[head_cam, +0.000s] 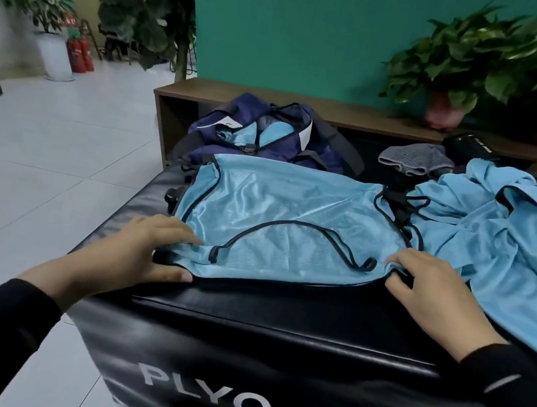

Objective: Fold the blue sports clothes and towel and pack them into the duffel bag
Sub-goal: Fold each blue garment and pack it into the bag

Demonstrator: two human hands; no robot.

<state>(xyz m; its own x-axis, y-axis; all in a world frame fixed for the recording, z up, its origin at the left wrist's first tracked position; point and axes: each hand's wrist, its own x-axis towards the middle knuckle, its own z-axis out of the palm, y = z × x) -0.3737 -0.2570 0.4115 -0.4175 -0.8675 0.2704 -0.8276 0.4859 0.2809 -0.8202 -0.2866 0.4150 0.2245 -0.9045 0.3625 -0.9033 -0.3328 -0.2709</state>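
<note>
A light blue mesh vest (290, 213) with dark piping lies spread flat on the glossy black padded box (277, 328), whose front reads "PLYO SOFT" in pale letters. The left hand (136, 250) pinches the vest's near left shoulder, fingers on top and thumb below. The right hand (434, 288) has curled fingers on the near right shoulder. Crumpled blue clothes (510, 237) lie to the right; the navy duffel bag (266, 134) sits open behind, blue fabric inside.
</note>
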